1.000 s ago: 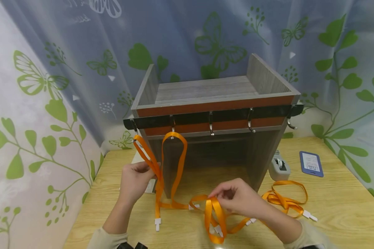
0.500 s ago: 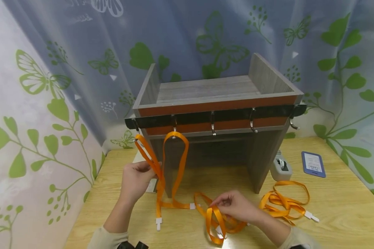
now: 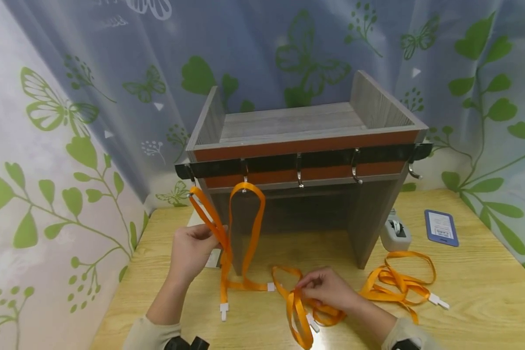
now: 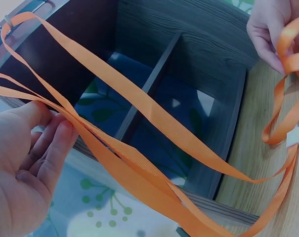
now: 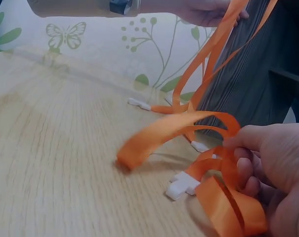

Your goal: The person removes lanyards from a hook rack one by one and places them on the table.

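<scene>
One looped lanyard (image 3: 296,297) partly hiding behind the right hand (image 3: 325,289), closed fingertips pinching it, left hand (image 3: 193,250) likewise pinching a hanging lanyard (image 3: 219,234), clip (image 3: 224,310) dangling below the fingertips

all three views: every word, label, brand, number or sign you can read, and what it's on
No text reads clearly.
Blue card: printed lines, too small to read.
Curtain: white script, head view's upper left, too blurred to read.
Lanyards: no text seen.
</scene>
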Demonstrator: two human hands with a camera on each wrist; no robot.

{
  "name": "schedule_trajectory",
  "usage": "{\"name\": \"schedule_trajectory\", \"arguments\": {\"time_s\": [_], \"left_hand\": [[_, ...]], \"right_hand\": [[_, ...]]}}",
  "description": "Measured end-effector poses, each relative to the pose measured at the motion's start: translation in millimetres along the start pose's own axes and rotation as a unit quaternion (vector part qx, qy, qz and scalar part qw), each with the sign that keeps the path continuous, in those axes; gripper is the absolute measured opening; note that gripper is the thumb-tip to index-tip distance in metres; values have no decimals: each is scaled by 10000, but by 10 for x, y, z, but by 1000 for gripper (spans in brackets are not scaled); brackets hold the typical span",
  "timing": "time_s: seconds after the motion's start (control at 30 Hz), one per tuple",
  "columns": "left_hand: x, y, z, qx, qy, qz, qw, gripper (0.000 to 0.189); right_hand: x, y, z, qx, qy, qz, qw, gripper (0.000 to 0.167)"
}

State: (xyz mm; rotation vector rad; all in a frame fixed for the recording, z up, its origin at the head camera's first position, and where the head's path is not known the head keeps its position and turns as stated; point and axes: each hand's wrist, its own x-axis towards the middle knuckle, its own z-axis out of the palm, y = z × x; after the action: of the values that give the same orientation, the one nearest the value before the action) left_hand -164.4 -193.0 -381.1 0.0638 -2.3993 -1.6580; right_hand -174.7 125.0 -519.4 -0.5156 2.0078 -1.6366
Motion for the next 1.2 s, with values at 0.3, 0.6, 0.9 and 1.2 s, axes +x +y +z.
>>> {"name": "schedule_trajectory", "arguments": {"time_s": [0.3,0.6,0.9,1.2], "left_hand": [[5,-2,1,-19,3,-56,10000,19],[6,-2,3,-124,-1,-101,9999,21],[8,-9,16,-185,9,-68,9998,22],[-3,-10,8,-190,-33,-13,9998,18]], "right_hand": [[-1,34,-1,161,-211,12,9996,27],[-26,36,-47,267,-436,-231,9984,31],[-60,-74,-87,207,-439,-70,9988,30],[-98,-169,-121,-122,-467,-238,9986,32]]}}
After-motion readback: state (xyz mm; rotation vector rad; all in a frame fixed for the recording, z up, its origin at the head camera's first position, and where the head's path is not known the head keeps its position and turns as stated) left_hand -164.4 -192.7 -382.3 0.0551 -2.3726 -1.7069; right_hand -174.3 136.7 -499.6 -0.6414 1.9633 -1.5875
